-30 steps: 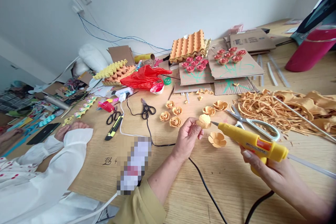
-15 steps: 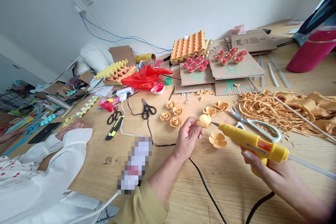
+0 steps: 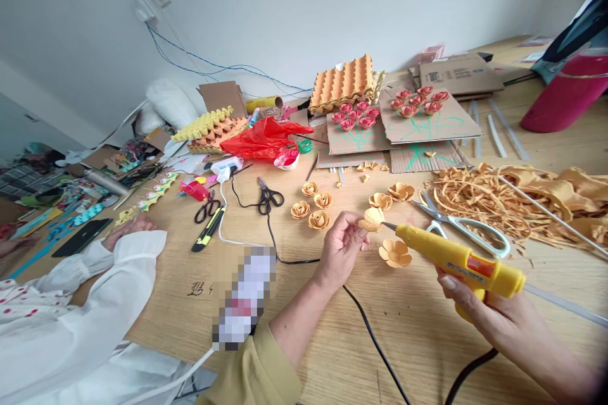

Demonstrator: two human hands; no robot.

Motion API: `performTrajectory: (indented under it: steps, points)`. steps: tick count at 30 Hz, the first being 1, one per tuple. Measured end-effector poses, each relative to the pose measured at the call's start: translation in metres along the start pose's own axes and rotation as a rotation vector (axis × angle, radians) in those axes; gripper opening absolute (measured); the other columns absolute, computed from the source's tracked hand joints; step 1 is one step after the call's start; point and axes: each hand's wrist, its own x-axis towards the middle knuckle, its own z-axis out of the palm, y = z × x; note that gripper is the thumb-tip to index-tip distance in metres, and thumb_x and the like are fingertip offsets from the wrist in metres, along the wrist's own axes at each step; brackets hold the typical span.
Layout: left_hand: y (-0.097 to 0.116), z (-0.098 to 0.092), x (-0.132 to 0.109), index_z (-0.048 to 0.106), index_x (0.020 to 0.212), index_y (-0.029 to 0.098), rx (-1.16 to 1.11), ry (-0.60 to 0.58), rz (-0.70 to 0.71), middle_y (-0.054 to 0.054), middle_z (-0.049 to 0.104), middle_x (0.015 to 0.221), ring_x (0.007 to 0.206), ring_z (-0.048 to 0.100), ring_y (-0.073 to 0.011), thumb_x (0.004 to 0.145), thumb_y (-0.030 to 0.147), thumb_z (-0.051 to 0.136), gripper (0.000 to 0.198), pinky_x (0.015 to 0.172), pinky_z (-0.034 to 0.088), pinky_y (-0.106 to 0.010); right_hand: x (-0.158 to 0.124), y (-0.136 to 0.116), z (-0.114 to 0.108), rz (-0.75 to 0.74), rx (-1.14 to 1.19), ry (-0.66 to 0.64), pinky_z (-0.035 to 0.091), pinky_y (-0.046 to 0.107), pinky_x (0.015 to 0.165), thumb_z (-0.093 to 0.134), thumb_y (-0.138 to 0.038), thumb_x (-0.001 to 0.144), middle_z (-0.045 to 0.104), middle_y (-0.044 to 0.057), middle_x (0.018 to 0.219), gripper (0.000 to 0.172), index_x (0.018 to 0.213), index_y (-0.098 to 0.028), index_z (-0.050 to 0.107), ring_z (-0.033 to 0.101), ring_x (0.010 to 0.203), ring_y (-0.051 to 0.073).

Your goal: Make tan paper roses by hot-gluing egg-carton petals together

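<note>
Between its thumb and fingers my left hand (image 3: pixel 339 247) pinches a small orange egg-carton flower piece (image 3: pixel 371 219). My right hand (image 3: pixel 489 310) is wrapped round a yellow hot glue gun (image 3: pixel 446 253), with a clear glue stick (image 3: pixel 565 305) poking out of its back. The nozzle is at the right edge of the held piece; whether it touches cannot be made out. Below lies an open orange flower (image 3: pixel 395 254), and just behind are an orange flower (image 3: pixel 380 201) and another flower (image 3: pixel 401 192). Several finished orange roses (image 3: pixel 318 220) sit left of my left hand.
White-handled scissors (image 3: pixel 468 228) lie beside a heap of orange scraps (image 3: pixel 475 196). Red flowers (image 3: pixel 407 111) stand on cardboard (image 3: pixel 437 130) behind. Black scissors (image 3: pixel 270 198), a utility knife (image 3: pixel 208 230) and a power strip (image 3: pixel 244 297) lie leftward. A person's white sleeve (image 3: pixel 128 266) rests at left.
The held piece has turned slightly at the nozzle tip. Both hands keep nearly the same place, and the whole view has shifted a little.
</note>
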Motion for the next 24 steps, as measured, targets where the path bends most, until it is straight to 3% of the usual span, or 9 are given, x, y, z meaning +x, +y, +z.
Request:
performTrajectory:
  steps: [3,5,9,14,19,24]
  points:
    - [0.000,0.000,0.000,0.062,0.095,0.018,0.010,-0.003,0.016,0.000,0.055,0.081,0.068,0.050,-0.0104,0.091,0.046,0.066,0.029,0.062,0.041,-0.023,-0.002,0.003,0.000,0.044,0.010,-0.124,0.059,0.031,0.055,0.053,-0.065,0.087,0.073,0.005,0.066,0.048,0.080,-0.022,0.073,0.068,0.058,0.022]
    - [0.001,0.000,0.000,0.062,0.096,0.018,0.014,-0.009,0.027,0.000,0.055,0.083,0.068,0.051,-0.0100,0.092,0.045,0.065,0.027,0.062,0.041,-0.023,-0.002,0.005,-0.001,0.044,0.017,-0.138,0.058,0.031,0.054,0.052,-0.065,0.087,0.071,0.005,0.065,0.048,0.080,-0.022,0.072,0.067,0.058,0.021]
    - [0.002,0.000,0.001,0.062,0.094,0.018,0.030,-0.003,0.027,-0.001,0.056,0.086,0.069,0.051,-0.0098,0.091,0.046,0.066,0.028,0.064,0.042,-0.023,-0.001,0.002,-0.001,0.027,0.011,-0.109,0.057,0.030,0.053,0.050,-0.066,0.088,0.069,0.004,0.062,0.049,0.077,-0.023,0.070,0.065,0.056,0.021]
    - [0.001,0.000,0.001,0.062,0.095,0.017,0.041,0.011,0.030,0.000,0.055,0.082,0.068,0.051,-0.0099,0.091,0.044,0.066,0.028,0.063,0.042,-0.023,-0.001,-0.002,0.001,0.056,-0.020,-0.103,0.061,0.035,0.070,0.050,-0.073,0.084,0.078,0.008,0.077,0.055,0.079,-0.022,0.073,0.074,0.075,0.027]
    - [-0.001,0.000,0.001,0.061,0.094,0.017,0.046,-0.001,0.050,0.000,0.055,0.084,0.069,0.051,-0.0090,0.092,0.042,0.066,0.025,0.064,0.043,-0.022,-0.001,-0.002,0.000,0.063,-0.050,-0.106,0.059,0.034,0.056,0.047,-0.072,0.085,0.072,0.006,0.062,0.057,0.076,-0.022,0.071,0.069,0.058,0.024]
    - [-0.001,0.000,0.002,0.060,0.091,0.017,0.039,-0.001,0.070,0.000,0.054,0.086,0.068,0.050,-0.0077,0.091,0.041,0.067,0.025,0.063,0.043,-0.021,-0.001,-0.006,0.002,-0.046,-0.054,-0.024,0.061,0.041,0.069,0.051,-0.072,0.083,0.078,0.010,0.081,0.056,0.080,-0.022,0.075,0.073,0.075,0.029]
